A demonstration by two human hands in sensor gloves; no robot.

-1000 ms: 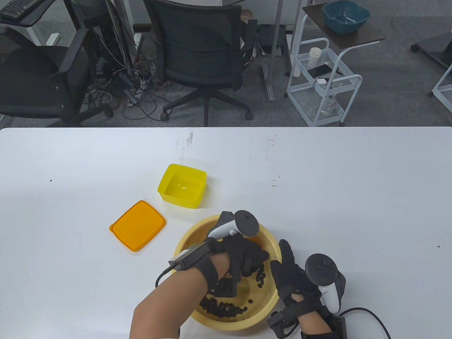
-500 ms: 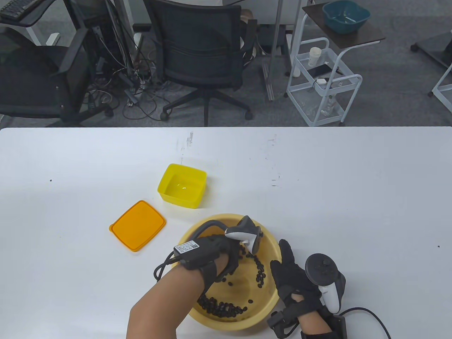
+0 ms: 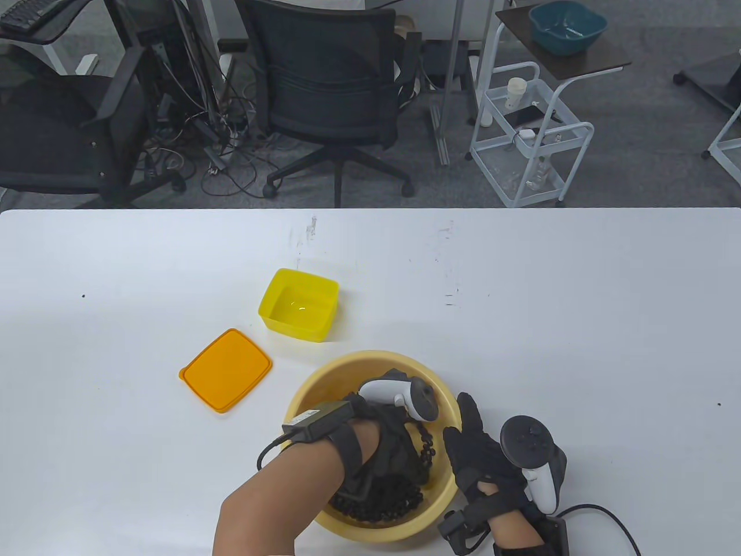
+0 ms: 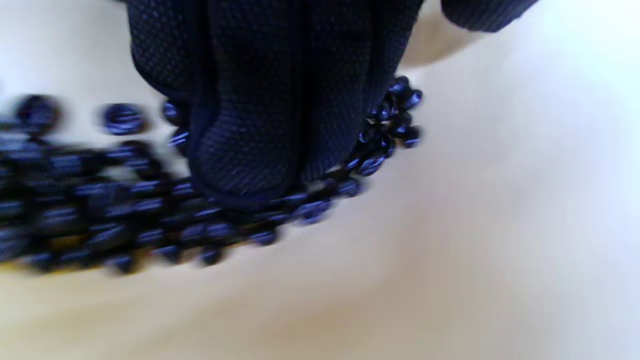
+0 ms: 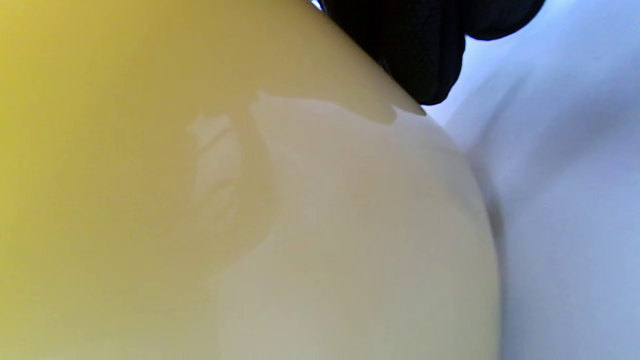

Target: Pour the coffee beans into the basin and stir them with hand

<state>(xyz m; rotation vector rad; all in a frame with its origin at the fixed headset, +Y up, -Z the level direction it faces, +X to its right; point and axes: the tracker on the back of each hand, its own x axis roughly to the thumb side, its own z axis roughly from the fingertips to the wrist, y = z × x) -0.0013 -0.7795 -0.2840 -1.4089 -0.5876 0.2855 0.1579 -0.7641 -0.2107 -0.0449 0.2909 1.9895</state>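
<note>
Many dark coffee beans (image 4: 150, 210) lie under the left hand's (image 3: 393, 446) straight fingers (image 4: 260, 125) in the round yellow plastic basin (image 3: 324, 382), whose three-o'clock wall the right hand's (image 3: 477, 457) flat fingers press, on the white table (image 3: 579, 324).

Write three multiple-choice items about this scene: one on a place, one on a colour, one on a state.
1. Where are the coffee beans?
A. in the basin
B. in the square box
C. on the lid

2. What colour is the flat lid on the table?
A. blue
B. orange
C. white

3. How is the square yellow box?
A. full of beans
B. closed
C. open and empty

Answers:
1 A: the beans lie inside the basin, around the left hand.
2 B: the lid is orange in the table view.
3 C: its inside shows bare, and the lid lies beside it.
</note>
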